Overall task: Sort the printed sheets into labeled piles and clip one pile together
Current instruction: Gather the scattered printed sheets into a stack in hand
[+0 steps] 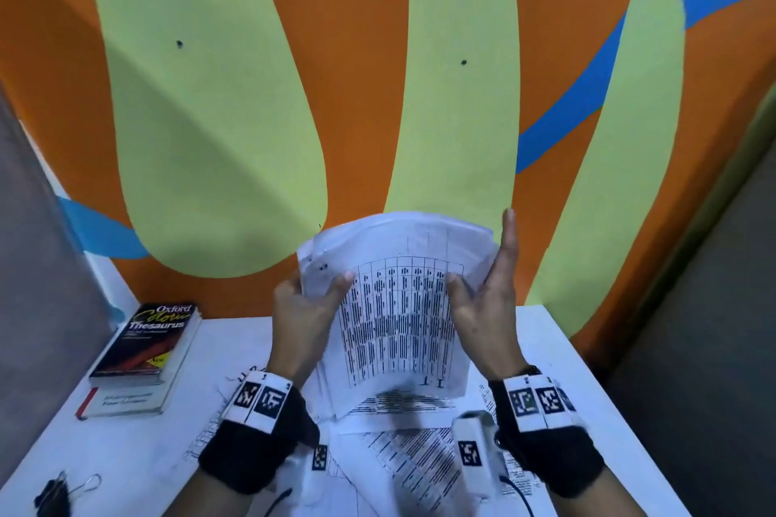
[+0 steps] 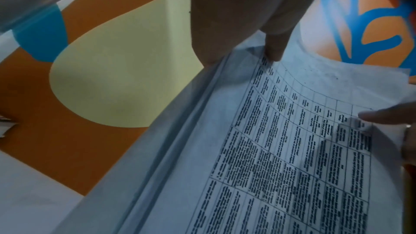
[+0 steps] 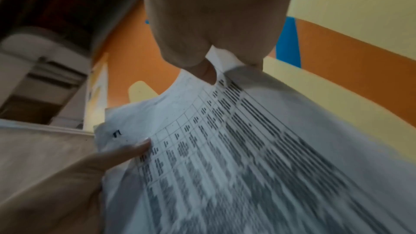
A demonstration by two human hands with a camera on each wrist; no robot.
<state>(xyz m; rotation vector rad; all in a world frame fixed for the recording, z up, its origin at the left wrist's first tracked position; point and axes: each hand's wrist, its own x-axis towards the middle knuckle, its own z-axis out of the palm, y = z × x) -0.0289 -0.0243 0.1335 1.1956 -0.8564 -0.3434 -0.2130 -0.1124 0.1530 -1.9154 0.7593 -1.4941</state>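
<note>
- Two hands hold the white stack of printed table sheets (image 1: 394, 306) upright between them: left hand (image 1: 302, 315) pinching its edge, right hand (image 1: 483, 306) thumb-pressing, forefinger straight.
- Loose grip could let sheets fan out, dropping onto the scattered printed pages (image 1: 403, 458) beneath both wrists.
- Black binder clips (image 1: 54, 493) lie well outside the left wrist; reaching one-handed risks misalignment.

Beyond the hands rises a wall (image 1: 365, 97) painted orange, with tall pale yellow-green rounded shapes and blue branching bands toward the upper right. Below it lies a white table (image 1: 126, 453). A grey panel (image 1: 38, 264) stands to the left of the hands, and a grey surface (image 1: 714, 306) to the right.
</note>
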